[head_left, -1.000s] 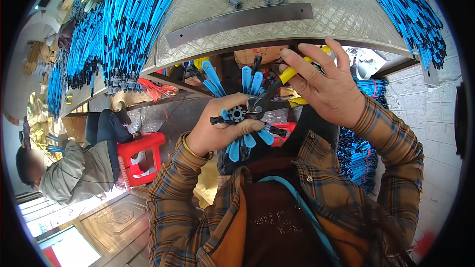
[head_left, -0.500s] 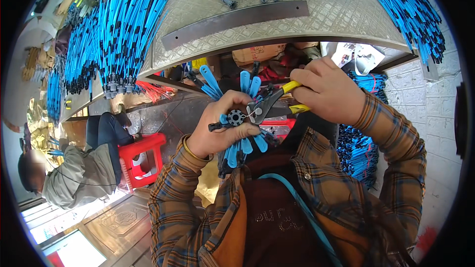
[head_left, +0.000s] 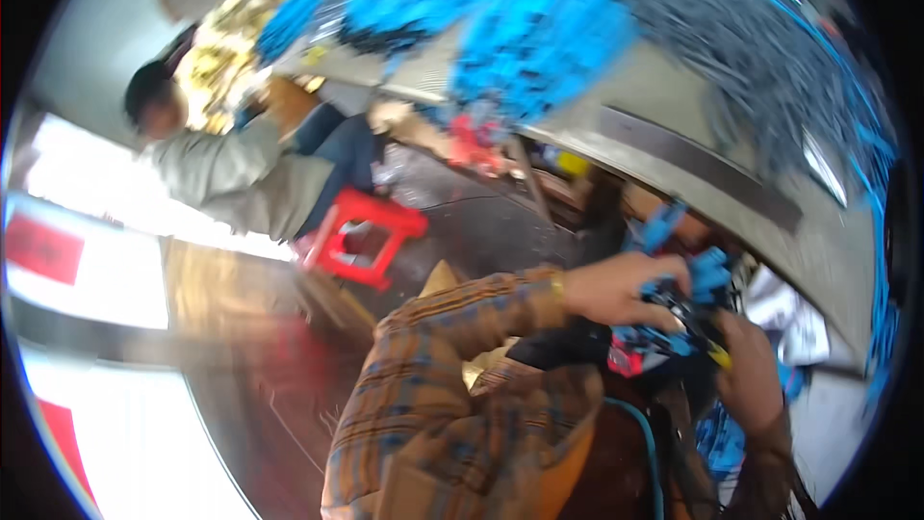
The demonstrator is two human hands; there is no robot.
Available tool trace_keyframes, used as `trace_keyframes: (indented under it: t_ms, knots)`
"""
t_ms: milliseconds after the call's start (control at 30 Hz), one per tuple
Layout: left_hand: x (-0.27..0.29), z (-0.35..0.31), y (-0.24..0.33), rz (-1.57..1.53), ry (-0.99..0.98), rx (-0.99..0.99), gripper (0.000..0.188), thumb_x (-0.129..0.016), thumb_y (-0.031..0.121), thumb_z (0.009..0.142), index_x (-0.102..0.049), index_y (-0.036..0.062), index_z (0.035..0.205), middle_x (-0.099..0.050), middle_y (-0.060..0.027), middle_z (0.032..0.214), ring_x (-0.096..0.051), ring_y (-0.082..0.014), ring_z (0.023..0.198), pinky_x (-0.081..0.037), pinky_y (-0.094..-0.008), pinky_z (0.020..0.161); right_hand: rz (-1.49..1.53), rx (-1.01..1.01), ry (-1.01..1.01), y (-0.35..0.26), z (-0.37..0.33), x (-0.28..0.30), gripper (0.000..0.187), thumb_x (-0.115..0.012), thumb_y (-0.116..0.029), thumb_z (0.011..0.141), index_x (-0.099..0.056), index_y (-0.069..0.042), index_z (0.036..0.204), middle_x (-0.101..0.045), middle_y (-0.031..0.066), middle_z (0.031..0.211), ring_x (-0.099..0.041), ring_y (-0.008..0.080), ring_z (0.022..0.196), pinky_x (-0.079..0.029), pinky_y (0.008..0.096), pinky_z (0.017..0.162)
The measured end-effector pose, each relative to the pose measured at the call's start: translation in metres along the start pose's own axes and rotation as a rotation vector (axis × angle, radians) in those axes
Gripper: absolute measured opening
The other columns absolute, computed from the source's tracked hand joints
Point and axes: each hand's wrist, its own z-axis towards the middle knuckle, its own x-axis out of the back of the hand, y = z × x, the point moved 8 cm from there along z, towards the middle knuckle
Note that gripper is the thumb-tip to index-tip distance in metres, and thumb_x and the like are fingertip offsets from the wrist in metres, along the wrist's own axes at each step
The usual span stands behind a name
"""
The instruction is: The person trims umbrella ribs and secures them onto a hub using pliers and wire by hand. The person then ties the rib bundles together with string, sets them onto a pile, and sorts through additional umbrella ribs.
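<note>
Gripping a bundle of blue-and-black strips [head_left: 710, 274], the left hand [head_left: 621, 289] holds it before the bench [head_left: 828, 265]; the blurred right hand [head_left: 746, 349] is closed around yellow-handled pliers [head_left: 720, 356]. On the pale bench lie one long, flat, dark bar [head_left: 698, 164], heaped slim grey pieces [head_left: 760, 48] and three piles of blue rods [head_left: 549, 39]. Beyond, one person [head_left: 255, 169] sits at one red plastic stool [head_left: 361, 231] on dark floor [head_left: 472, 221].

A brown plaid jacket [head_left: 423, 376], blue-checked, opens on orange lining [head_left: 568, 480] and a dark maroon top [head_left: 616, 462] — a teal strap [head_left: 646, 431] overlies it; a yellowish bangle [head_left: 558, 288] borders the left cuff [head_left: 537, 295].
</note>
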Motion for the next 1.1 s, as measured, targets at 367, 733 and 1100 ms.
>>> trace_keyframes:
  t_ms: [367, 733, 1100]
  knots:
    - [-0.007, 0.005, 0.01, -0.105, -0.032, -0.053, 0.037, -0.068, 0.022, 0.076, -0.049, 0.0039, 0.101, -0.064, -0.0081, 0.077, -0.063, -0.019, 0.069, -0.046, -0.0291, 0.059, 1.06, -0.403, -0.281, 0.031, -0.019, -0.038, 0.052, -0.066, -0.01, 0.068, -0.045, -0.001, 0.115, -0.056, 0.0128, 0.096, -0.058, 0.0251, 0.082, -0.046, 0.0351, 0.071]
    - [-0.029, 0.015, 0.025, -0.058, -0.19, -0.152, 0.037, -0.068, 0.023, 0.076, -0.049, 0.0037, 0.101, -0.064, -0.0066, 0.078, -0.063, -0.0172, 0.07, -0.047, -0.0283, 0.059, 1.926, -0.178, -0.35, 0.038, -0.044, -0.127, 0.024, -0.063, -0.025, 0.081, -0.052, -0.006, 0.09, -0.047, 0.0015, 0.054, -0.036, 0.01, 0.039, -0.026, 0.0249, 0.037]
    - [-0.02, 0.005, 0.02, -0.07, -0.12, -0.039, 0.036, -0.066, 0.024, 0.077, -0.05, 0.005, 0.103, -0.063, -0.0065, 0.077, -0.062, -0.016, 0.069, -0.047, -0.0282, 0.059, 0.068, -0.061, 0.133, 0.058, -0.057, -0.025, 0.044, -0.064, -0.01, 0.07, -0.049, -0.001, 0.11, -0.059, 0.0115, 0.092, -0.06, 0.0229, 0.082, -0.048, 0.0343, 0.071]
